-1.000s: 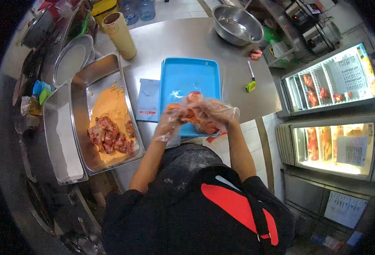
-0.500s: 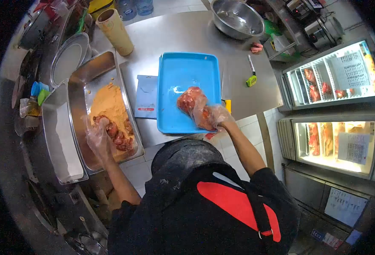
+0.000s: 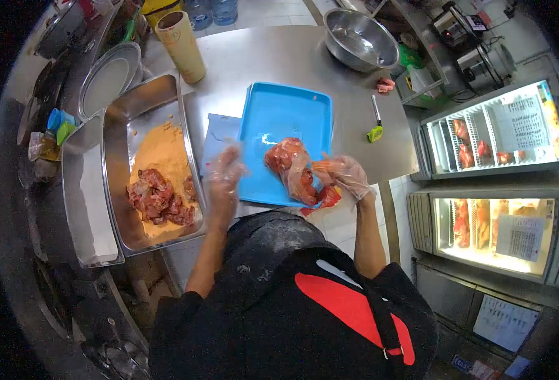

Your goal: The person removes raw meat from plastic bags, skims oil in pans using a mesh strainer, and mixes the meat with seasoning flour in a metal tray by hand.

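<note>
A blue tray (image 3: 270,111) lies on the steel table. Raw meat (image 3: 287,157) in a clear plastic bag rests at its near right part. My right hand (image 3: 346,176), in a clear glove, is just right of the bag, its orange-dusted fingers stretched toward it. Left of the tray, over the edge of a grey-blue flat item (image 3: 219,136), is my left hand (image 3: 224,180), also gloved, blurred, fingers apart and holding nothing. Meat pieces (image 3: 156,196) lie on orange powder (image 3: 162,149) in a deep steel pan (image 3: 118,136). A red and yellow wrapper (image 3: 331,197) shows below my right hand.
Beside the pan stands a narrower container (image 3: 89,221) of white powder. A film roll (image 3: 181,50) and a steel bowl (image 3: 362,41) are at the back. A marker (image 3: 376,111) and a green item (image 3: 374,133) lie right. Lit fridges (image 3: 495,133) stand beyond the table.
My left hand has moved right from the meat in the pan to beside the tray. My right hand has shifted slightly right from the bag. The bagged meat stays on the tray.
</note>
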The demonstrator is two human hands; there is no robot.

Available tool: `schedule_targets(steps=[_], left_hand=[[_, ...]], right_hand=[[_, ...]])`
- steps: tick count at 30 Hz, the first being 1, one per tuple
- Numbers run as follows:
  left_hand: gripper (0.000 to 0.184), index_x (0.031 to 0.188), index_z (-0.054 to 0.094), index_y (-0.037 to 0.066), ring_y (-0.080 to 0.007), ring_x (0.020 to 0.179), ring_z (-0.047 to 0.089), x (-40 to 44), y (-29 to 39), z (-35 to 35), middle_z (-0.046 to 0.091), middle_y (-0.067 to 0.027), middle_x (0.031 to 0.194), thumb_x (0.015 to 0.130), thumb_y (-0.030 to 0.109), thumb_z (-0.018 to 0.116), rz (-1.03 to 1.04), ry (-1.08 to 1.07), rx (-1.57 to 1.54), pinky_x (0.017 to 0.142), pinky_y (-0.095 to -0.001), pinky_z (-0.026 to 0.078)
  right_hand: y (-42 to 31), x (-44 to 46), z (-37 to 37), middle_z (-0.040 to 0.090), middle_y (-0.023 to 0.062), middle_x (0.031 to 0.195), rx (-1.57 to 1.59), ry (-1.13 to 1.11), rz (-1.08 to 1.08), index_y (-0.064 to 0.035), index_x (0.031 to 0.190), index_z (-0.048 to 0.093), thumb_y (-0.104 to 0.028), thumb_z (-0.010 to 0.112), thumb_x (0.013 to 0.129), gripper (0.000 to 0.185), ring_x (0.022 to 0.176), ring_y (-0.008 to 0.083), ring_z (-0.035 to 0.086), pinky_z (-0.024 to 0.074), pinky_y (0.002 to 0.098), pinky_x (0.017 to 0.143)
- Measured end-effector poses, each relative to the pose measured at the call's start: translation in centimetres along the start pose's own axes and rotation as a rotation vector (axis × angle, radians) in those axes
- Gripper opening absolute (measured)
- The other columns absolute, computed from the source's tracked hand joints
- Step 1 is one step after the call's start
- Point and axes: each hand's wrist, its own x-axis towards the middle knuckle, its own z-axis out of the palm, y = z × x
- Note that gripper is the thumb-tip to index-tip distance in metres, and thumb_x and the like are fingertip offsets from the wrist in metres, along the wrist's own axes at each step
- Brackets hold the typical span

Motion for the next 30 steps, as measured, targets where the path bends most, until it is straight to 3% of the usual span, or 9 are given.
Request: schedule_targets(steps=[3, 6, 9, 14, 19, 21, 26, 28, 30], left_hand=[[0.064, 0.127, 0.046, -0.001, -0.0264, 0.107, 0.055, -0.5, -0.1, 3.7, 0.056, -0.0183, 0.116, 0.086, 0.046, 0.058, -0.281, -0.229, -0.414, 0.090, -0.0386, 0.047], [0.059, 0.117, 0.052, -0.003, -0.0306, 0.100, 0.058, 0.4, 0.0, 2.6, 0.059, -0.0193, 0.110, 0.086, 0.046, 0.058, -0.692, -0.264, -1.060, 0.091, -0.0439, 0.047], [0.057, 0.113, 0.055, -0.003, -0.0303, 0.095, 0.059, 1.1, -2.1, -0.5, 0.059, -0.0187, 0.110, 0.088, 0.048, 0.055, -0.602, -0.229, -1.253, 0.086, -0.0438, 0.049], [0.036, 0.109, 0.050, -0.005, -0.0283, 0.097, 0.057, -0.5, -0.1, -6.0, 0.057, -0.0169, 0.100, 0.083, 0.017, 0.062, -0.380, 0.191, -1.024, 0.086, -0.0397, 0.051], [0.028, 0.109, 0.053, -0.004, -0.0179, 0.094, 0.057, -1.7, -0.5, -11.1, 0.058, -0.0126, 0.099, 0.083, 0.007, 0.058, 0.004, 0.178, -0.381, 0.082, -0.0302, 0.051], [0.030, 0.112, 0.051, -0.002, -0.0168, 0.098, 0.056, -2.1, -0.5, -13.0, 0.057, -0.0127, 0.101, 0.083, 0.006, 0.054, -0.097, 0.218, -0.417, 0.086, -0.0321, 0.050], [0.030, 0.110, 0.057, -0.002, -0.0173, 0.086, 0.058, -1.5, -4.5, -17.4, 0.061, -0.0063, 0.095, 0.083, 0.010, 0.063, 0.198, 0.577, 0.164, 0.073, -0.0273, 0.049], [0.028, 0.106, 0.059, -0.001, -0.0192, 0.087, 0.059, -1.4, 3.3, -13.2, 0.062, -0.0082, 0.095, 0.083, 0.014, 0.063, 0.140, 0.651, 0.264, 0.074, -0.0297, 0.048], [0.025, 0.102, 0.062, 0.000, -0.0203, 0.087, 0.059, -0.5, 5.0, -11.8, 0.063, -0.0096, 0.094, 0.084, 0.017, 0.063, 0.106, 0.619, 0.433, 0.076, -0.0317, 0.047]], right_hand=[[-6.5, -1.1, 3.9, 0.063, 0.0090, 0.108, -0.484, 0.033, -0.205, -0.0005, 0.096, 0.060, -0.032, 0.073, 0.076, 0.040, 0.091, 0.0220, 0.060, 0.0486, 0.0348, 0.077], [-9.0, 0.2, 8.4, 0.061, 0.0110, 0.114, -0.287, -0.065, -0.489, -0.0015, 0.104, 0.060, -0.035, 0.073, 0.075, 0.046, 0.099, 0.0235, 0.058, 0.0450, 0.0351, 0.085], [-10.9, 1.0, 12.4, 0.059, 0.0130, 0.120, -0.070, -0.198, -0.760, -0.0025, 0.112, 0.060, -0.037, 0.072, 0.075, 0.052, 0.108, 0.0250, 0.057, 0.0413, 0.0355, 0.094], [-10.4, 0.2, 11.0, 0.061, 0.0098, 0.114, 0.187, -0.188, -0.464, -0.0014, 0.114, 0.060, -0.036, 0.068, 0.080, 0.049, 0.105, 0.0219, 0.057, 0.0419, 0.0329, 0.091], [-8.8, -0.4, 10.9, 0.060, 0.0067, 0.108, 0.135, -0.112, -0.256, -0.0013, 0.113, 0.061, -0.038, 0.064, 0.084, 0.047, 0.097, 0.0145, 0.056, 0.0425, 0.0270, 0.085], [-7.9, -0.1, 10.7, 0.059, 0.0070, 0.112, 0.050, -0.166, -0.264, -0.0009, 0.117, 0.058, -0.036, 0.063, 0.086, 0.048, 0.101, 0.0149, 0.054, 0.0421, 0.0266, 0.086], [-9.5, 0.9, 13.2, 0.057, 0.0047, 0.114, 0.008, -0.254, -0.343, -0.0020, 0.126, 0.052, -0.038, 0.056, 0.089, 0.052, 0.107, 0.0161, 0.049, 0.0380, 0.0296, 0.093], [-12.6, 0.5, 14.7, 0.053, 0.0084, 0.124, -0.124, -0.258, -0.495, -0.0042, 0.132, 0.047, -0.041, 0.052, 0.089, 0.057, 0.121, 0.0191, 0.042, 0.0293, 0.0325, 0.104], [-10.5, 2.2, 17.0, 0.043, 0.0164, 0.138, -0.449, -0.045, -0.508, -0.0113, 0.133, 0.046, -0.057, 0.050, 0.086, 0.065, 0.130, 0.0364, 0.037, 0.0279, 0.0412, 0.108]])
